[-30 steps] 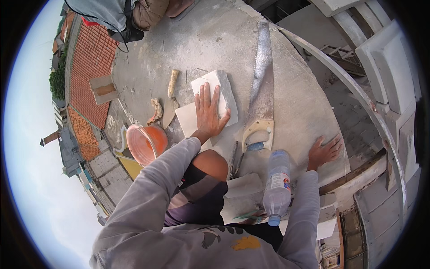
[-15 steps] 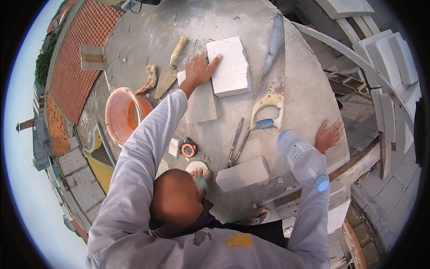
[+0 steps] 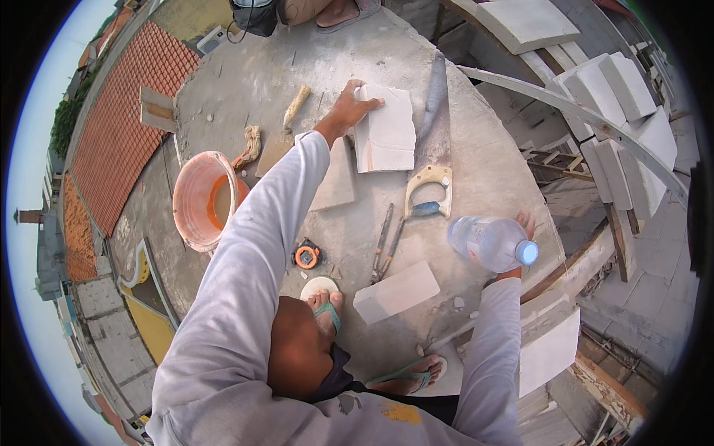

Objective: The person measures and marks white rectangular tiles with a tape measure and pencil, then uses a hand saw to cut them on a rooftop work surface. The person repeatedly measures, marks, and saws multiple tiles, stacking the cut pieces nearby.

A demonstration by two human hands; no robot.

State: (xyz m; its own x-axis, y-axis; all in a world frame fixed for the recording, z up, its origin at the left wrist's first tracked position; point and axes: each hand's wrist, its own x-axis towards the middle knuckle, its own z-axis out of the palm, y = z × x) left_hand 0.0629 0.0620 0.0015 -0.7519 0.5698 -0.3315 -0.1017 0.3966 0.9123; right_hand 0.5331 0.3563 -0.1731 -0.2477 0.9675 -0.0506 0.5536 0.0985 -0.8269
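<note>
From the left, a pink bucket [image 3: 187,204] stands on a concrete slab [image 3: 494,160], within reach of the person, as if kept handy. Beyond it a trowel [image 3: 297,104] lies flat, partly covered by the left arm. The left hand [image 3: 349,110] holds a white block [image 3: 385,141] by its upper left corner, thumb over the top and fingers around the edge, seemingly to control it. Nearer the person's foot are a tape measure [image 3: 306,254] and pincers [image 3: 383,238]. Just right of the block lies a saw [image 3: 436,137], handle toward the person, probably for easy pick-up. At right, a clear bottle [image 3: 483,241] hides most of the right hand [image 3: 526,223], so its fingers' spread cannot be told; that arm perhaps props the body.

Half a second earlier, the left fingers lay beside the block; now they grip its corner, and the bottle covers more of the right hand.
</note>
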